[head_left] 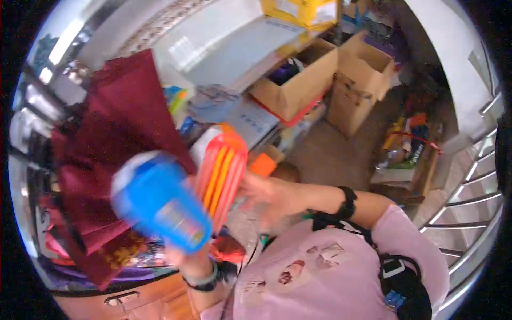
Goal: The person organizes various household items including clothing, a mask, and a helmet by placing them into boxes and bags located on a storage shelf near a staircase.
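A blue tumbler-shaped container with a paler top and a small printed label tilts up and left in my left hand, whose fingers are mostly hidden beneath it. Just right of it, a stack of red and orange rimmed plastic pieces stands on edge in the air; their exact kind is blurred. My right hand is closed against the right side of this stack, its fingers smeared by motion. A large maroon bag lies behind the blue container. Below the stack sits a crumpled red packet.
Open cardboard boxes stand on the floor ahead, beside a grey shelf or bench with a yellow box. A carton of mixed goods lies right, near metal railings. A wooden drawer front is at lower left.
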